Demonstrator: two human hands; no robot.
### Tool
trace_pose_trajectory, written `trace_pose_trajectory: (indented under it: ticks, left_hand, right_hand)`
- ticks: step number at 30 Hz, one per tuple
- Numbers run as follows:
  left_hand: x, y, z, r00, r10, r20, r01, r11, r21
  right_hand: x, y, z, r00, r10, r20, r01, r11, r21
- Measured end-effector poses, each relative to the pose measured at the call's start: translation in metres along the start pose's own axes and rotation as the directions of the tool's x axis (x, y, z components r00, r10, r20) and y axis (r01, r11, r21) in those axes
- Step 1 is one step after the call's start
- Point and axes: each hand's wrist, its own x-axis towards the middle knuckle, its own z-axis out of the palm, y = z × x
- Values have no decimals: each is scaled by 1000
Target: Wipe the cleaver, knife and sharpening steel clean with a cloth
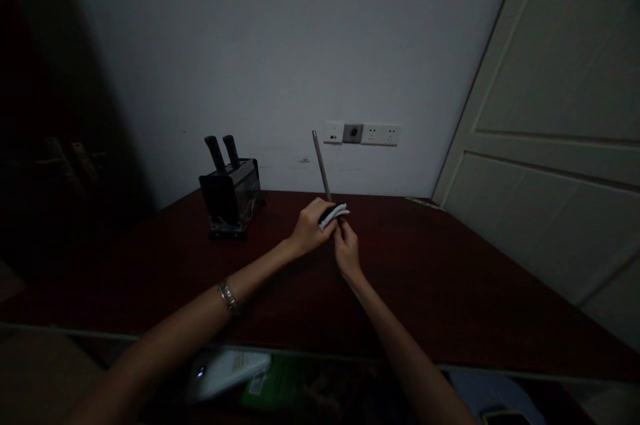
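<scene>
Both my hands meet at the middle of a dark red table (450,278). My left hand (309,228) is closed round the black and white handle (334,214) of a tool whose thin grey rod (321,165) sticks up and leans slightly left. My right hand (346,248) is closed just below the handle, its fingertips pinched at the handle's lower end. Whether it holds anything of its own is hidden. A bracelet (227,296) sits on my left wrist.
A black knife block (233,198) with two black handles stands at the back left of the table. Wall sockets (363,134) sit on the white wall behind. A pale door (560,145) closes the right side. A white object (227,372) lies below the table's near edge.
</scene>
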Motion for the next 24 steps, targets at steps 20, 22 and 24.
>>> trace_pose_trajectory:
  ticks: [20,22,24]
  left_hand:
    - [2,1,-5,941,308,142,-323,941,97]
    - [1,2,-2,956,279,93,-287,954,88]
    - [1,3,0,970,239,37,-241,969,56]
  right_hand:
    - [-3,-4,-1,975,218,39,-220,933,285]
    - [-2,-5,-1,973,227,34,-226,925,305]
    - [-1,-6,-1,970,243,30,-239,913,331]
